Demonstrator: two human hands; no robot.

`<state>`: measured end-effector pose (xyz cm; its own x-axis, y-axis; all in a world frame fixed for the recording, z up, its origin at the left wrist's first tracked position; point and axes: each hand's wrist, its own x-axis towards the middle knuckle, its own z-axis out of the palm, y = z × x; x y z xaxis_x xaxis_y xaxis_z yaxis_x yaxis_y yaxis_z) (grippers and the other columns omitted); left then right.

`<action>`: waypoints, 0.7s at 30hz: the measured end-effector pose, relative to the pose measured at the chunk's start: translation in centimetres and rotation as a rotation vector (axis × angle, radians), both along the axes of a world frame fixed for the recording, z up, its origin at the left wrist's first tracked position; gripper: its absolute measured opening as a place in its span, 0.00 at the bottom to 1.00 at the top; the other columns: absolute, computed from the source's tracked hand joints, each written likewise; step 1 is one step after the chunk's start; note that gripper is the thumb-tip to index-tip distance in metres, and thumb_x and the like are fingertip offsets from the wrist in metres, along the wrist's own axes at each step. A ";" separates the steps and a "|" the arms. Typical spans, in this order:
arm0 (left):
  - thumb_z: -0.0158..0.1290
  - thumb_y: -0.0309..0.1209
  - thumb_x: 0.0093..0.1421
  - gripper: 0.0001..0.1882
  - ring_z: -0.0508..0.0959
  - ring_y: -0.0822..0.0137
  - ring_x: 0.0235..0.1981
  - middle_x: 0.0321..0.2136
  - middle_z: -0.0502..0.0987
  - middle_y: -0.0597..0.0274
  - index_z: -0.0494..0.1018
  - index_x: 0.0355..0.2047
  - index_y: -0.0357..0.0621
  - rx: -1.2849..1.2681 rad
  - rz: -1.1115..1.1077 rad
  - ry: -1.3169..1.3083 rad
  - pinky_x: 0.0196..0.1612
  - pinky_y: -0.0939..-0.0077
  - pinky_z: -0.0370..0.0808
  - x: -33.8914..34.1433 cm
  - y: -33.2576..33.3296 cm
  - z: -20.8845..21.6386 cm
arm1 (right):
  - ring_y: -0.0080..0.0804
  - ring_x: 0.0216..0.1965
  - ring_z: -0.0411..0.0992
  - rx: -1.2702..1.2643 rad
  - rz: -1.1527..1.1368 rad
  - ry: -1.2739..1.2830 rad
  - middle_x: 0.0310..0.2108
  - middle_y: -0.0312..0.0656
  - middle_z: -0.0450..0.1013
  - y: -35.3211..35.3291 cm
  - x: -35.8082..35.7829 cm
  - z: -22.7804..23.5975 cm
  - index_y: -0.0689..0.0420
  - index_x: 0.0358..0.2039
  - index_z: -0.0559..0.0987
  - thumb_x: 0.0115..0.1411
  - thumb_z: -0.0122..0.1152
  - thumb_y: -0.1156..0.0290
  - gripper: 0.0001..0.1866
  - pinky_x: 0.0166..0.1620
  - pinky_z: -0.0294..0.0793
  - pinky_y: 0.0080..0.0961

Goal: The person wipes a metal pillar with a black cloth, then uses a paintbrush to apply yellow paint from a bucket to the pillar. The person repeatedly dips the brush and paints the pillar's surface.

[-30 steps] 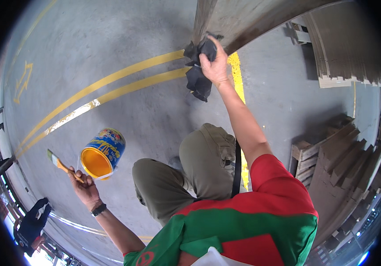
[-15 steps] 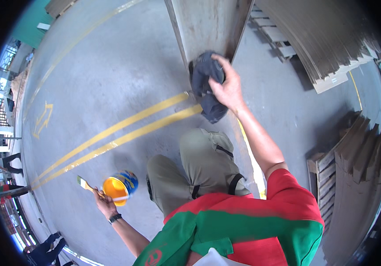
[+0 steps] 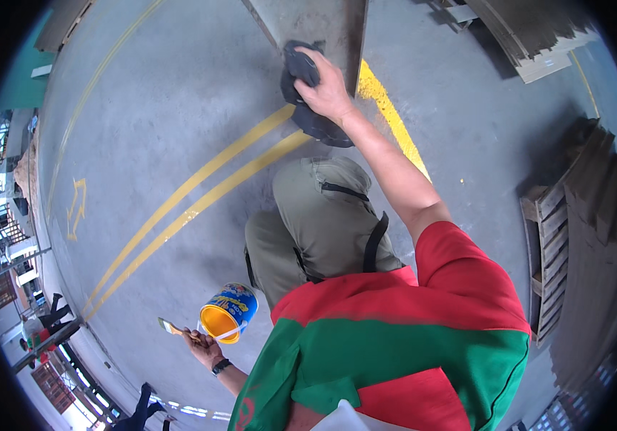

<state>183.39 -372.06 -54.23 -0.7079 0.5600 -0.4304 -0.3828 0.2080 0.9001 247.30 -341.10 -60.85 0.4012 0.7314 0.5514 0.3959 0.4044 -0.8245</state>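
Floor (image 3: pixel 157 129): grey, spreading widely left of the column and running as a broad strip between column and pallet on the right. Cardboard stack (image 3: pixel 603 194): right margin, upper edges ragged, leaning beside a slatted wooden pallet (image 3: pixel 552 258). Column (image 3: pixel 326 21): grey metal, top centre, a raised edge along each side. Person's legs (image 3: pixel 319 215): khaki trousers, knees bent, near the column's foot. Yellow lines (image 3: pixel 211 179): two, curving left from the cloth. Yellow stripe (image 3: pixel 394 118): right of the column. Can (image 3: pixel 242 302): blue outside, yellow inside, mouth tilted toward the left hand, white handle across it. Cloth (image 3: pixel 301 68): dark, bunched, overlapping the column's foot. Right hand (image 3: pixel 328 90): arm extended forward, wrist nearly straight, thumb and fingers grasping the cloth. Left hand (image 3: pixel 204 350): arm lowered outward, just beside the can, fingers clasping the brush; whether they also hold the can's handle cannot be told. Brush (image 3: pixel 172 328): pale, bristles pointing left, away from the can. Wristband (image 3: pixel 221 366): dark, left wrist.
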 end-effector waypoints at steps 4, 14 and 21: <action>0.54 0.43 0.70 0.11 0.60 0.84 0.12 0.21 0.75 0.77 0.76 0.46 0.54 -0.022 0.083 0.024 0.13 0.86 0.53 -0.1 -0.9 -0.8 | 0.54 0.54 0.74 -0.381 0.022 0.061 0.51 0.51 0.76 0.0 -0.9 -12.6 0.52 0.58 0.73 0.52 0.64 0.73 0.30 0.56 0.75 0.39; 0.53 0.43 0.71 0.12 0.57 0.83 0.11 0.22 0.77 0.76 0.76 0.46 0.53 -0.020 0.049 -0.003 0.14 0.86 0.52 -2.3 -1.1 -2.0 | 0.54 0.56 0.73 -1.151 0.048 -0.187 0.52 0.56 0.76 -2.4 -0.5 -21.1 0.49 0.64 0.67 0.55 0.68 0.66 0.36 0.60 0.72 0.45; 0.52 0.42 0.71 0.12 0.58 0.83 0.12 0.23 0.77 0.75 0.76 0.47 0.52 0.008 0.054 -0.093 0.14 0.85 0.53 -1.9 -2.2 -2.6 | 0.55 0.56 0.72 -0.556 -0.334 0.151 0.52 0.59 0.73 -4.0 1.5 -9.9 0.60 0.59 0.68 0.49 0.71 0.72 0.36 0.59 0.71 0.44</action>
<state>181.50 -374.30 -56.82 -0.6944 0.5254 -0.4917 -0.4756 0.1777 0.8615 248.84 -345.08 -70.80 0.6988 0.7137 0.0485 0.2905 -0.2211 -0.9310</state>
